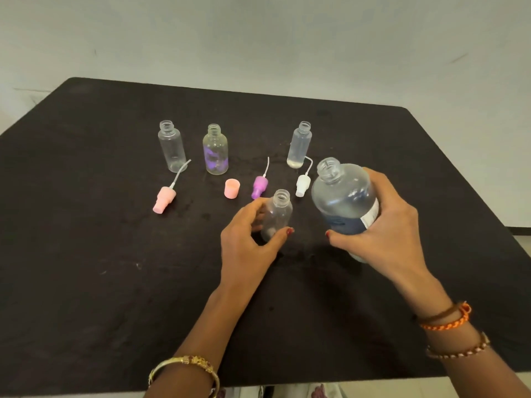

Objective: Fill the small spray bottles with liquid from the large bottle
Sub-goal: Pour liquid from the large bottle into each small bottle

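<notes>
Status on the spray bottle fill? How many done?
None full. The far right bottle shows only a little liquid. In hand: left hand holds an open small bottle, right hand tilts the uncapped large bottle. Two far bottles look empty; spray tops off.

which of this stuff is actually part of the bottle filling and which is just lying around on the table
In use:
- large clear labelled bottle, uncapped, gripped by right hand
- small clear bottle, held by left hand
- three open small clear bottles behind

Lying about:
- pink spray top
- purple spray top
- white spray top
- pink cap
</notes>
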